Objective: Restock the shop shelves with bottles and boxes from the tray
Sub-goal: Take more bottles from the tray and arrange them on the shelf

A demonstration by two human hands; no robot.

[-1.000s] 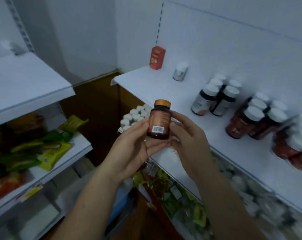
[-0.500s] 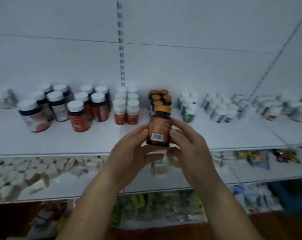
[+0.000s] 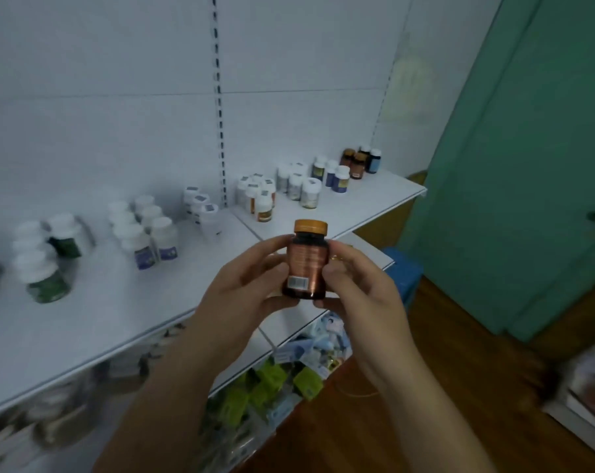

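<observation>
L hand [image 3: 246, 288], R hand [image 3: 364, 288] still grip bottle [image 3: 306, 264]; view swung right.

Hands: 2, left hand [image 3: 241, 295] + right hand [image 3: 360, 295], w/ 1 orange-capped brown bottle [image 3: 306, 264] between them. On top shelf [image 3: 118, 319], far end inward: 2 brown bottles [image 3: 358, 167], 2 dark-blue bottles [image 3: 374, 162], 3 blue-and-yellow-label bottles [image 3: 341, 181], 4 pale-label bottles [image 3: 309, 196], approx 5 orange-label bottles [image 3: 263, 209], 3 sticker-capped white bottles [image 3: 210, 218]. Then approx 6 purple-label bottles [image 3: 165, 240] & approx 4 green-label bottles [image 3: 45, 279], too blurred for exact count.
</observation>
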